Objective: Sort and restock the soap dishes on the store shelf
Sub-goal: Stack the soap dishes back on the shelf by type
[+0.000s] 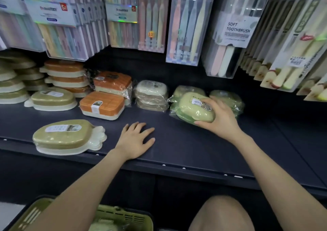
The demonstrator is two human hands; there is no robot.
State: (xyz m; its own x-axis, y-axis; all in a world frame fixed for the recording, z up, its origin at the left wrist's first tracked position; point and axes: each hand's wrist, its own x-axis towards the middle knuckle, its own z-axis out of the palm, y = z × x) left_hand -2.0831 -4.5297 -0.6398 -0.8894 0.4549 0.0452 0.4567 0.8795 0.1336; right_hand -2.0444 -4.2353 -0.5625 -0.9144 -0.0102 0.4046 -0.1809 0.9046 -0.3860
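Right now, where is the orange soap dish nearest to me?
In the head view, the orange soap dish sits left of centre on the shelf, in front of the wrapped orange pack, right of an olive dish.

I see my right hand gripping a green soap dish; left hand flat on the dark shelf. Orange soap dish further left, toothbrush packs above.

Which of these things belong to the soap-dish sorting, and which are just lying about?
Job: green dish, held by the right hand; orange dishes; olive dishes; beige dishes; shelf; left hand, flat on it; basket.
Lying about: toothbrush packs.
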